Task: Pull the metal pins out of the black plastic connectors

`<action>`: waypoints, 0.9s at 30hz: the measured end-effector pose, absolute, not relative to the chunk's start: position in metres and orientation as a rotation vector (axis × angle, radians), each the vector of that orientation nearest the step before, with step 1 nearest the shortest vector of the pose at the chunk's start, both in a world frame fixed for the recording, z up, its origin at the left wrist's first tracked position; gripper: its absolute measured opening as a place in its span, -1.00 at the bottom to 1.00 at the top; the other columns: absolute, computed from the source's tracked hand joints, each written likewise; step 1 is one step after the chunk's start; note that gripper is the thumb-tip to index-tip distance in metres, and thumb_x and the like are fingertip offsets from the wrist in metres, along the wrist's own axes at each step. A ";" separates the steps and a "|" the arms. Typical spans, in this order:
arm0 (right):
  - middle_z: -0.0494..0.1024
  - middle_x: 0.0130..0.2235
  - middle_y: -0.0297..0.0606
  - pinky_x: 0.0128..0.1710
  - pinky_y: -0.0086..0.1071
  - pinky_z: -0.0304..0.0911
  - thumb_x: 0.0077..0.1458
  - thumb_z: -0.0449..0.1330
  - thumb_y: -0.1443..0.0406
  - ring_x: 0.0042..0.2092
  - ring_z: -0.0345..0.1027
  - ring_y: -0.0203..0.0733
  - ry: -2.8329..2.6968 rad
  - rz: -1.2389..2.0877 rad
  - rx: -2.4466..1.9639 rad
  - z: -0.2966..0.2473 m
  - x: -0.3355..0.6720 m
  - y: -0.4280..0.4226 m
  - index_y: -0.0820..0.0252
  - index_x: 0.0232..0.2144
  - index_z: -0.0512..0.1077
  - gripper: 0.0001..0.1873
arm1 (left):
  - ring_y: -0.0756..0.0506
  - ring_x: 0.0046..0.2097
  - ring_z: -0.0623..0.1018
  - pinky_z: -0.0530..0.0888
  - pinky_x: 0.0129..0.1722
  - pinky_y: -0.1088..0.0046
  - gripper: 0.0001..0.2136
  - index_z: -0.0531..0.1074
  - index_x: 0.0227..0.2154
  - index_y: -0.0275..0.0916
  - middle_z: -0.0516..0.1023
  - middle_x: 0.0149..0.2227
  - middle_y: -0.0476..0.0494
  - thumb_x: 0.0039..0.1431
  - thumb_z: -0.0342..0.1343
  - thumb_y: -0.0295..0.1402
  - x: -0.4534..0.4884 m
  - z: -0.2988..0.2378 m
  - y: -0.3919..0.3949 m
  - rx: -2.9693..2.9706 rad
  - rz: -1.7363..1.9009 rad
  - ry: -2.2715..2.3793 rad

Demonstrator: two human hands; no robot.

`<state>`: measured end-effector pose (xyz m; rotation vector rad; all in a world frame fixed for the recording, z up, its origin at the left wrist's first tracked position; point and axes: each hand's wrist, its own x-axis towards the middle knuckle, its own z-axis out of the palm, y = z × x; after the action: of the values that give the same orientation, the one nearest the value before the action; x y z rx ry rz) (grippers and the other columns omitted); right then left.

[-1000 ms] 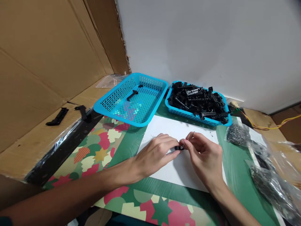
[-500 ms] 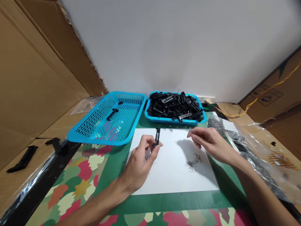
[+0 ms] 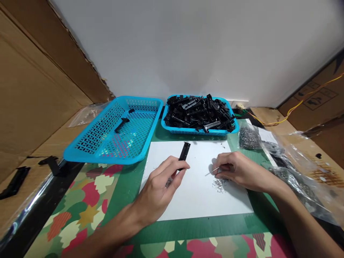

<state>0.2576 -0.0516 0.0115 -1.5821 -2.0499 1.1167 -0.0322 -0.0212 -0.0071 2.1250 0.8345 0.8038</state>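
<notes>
My left hand [image 3: 162, 186] pinches a long black plastic part [image 3: 184, 151] between thumb and fingers, its far end pointing up and away above the white sheet [image 3: 199, 200]. My right hand [image 3: 233, 169] is closed, thumb against fingertips, on a thin metal pin [image 3: 216, 169] whose tip sticks out to the left. Just below those fingertips lies a small heap of tiny metal springs or wire pieces [image 3: 219, 185]. Some more small metal bits [image 3: 168, 182] show by the left palm, partly hidden by the hand.
Behind the sheet stands a blue basket [image 3: 185, 131] heaped with black plastic parts. A larger blue basket [image 3: 104, 160] at left holds a few. Clear bags of metal pieces [image 3: 249, 138] lie at right near a yellow cable [image 3: 291, 110]. Cardboard [image 3: 34, 68] walls the left side.
My right hand has come down to the metal heap and now pinches a thin pin. In my left hand the black part has turned and shows a different face. The view has shifted slightly.
</notes>
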 end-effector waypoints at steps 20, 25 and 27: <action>0.46 -0.44 -0.28 -0.43 -0.32 0.14 0.34 0.21 0.45 -0.41 0.25 -0.20 -1.923 0.308 -1.042 -0.002 0.188 -0.069 0.21 -0.06 0.62 -0.78 | -0.08 -0.16 0.48 0.40 -0.18 0.42 -0.75 0.66 -0.09 -0.14 0.46 -0.22 -0.10 0.49 0.08 -0.21 -0.027 0.002 -0.030 1.584 0.625 0.790; 0.48 -0.46 -0.27 -0.44 -0.31 0.17 0.34 0.19 0.47 -0.42 0.27 -0.20 -1.973 0.237 -1.006 -0.001 0.190 -0.071 0.21 -0.04 0.62 -0.76 | -0.08 -0.18 0.47 0.40 -0.19 0.42 -0.74 0.64 -0.11 -0.15 0.49 -0.23 -0.10 0.49 0.07 -0.19 -0.028 0.005 -0.029 1.587 0.577 0.774; 0.52 -0.44 -0.27 -0.43 -0.33 0.21 0.35 0.20 0.43 -0.41 0.33 -0.20 -1.881 0.358 -1.082 0.002 0.193 -0.070 0.16 -0.09 0.63 -0.78 | -0.07 -0.21 0.48 0.40 -0.22 0.42 -0.72 0.58 -0.03 -0.14 0.54 -0.21 -0.10 0.52 0.01 -0.17 -0.029 0.003 -0.028 1.591 0.555 0.778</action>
<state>0.1930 -0.0705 0.0021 -1.0824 -1.8808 0.3576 -0.0290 -0.0283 0.0034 1.5915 0.7782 0.5551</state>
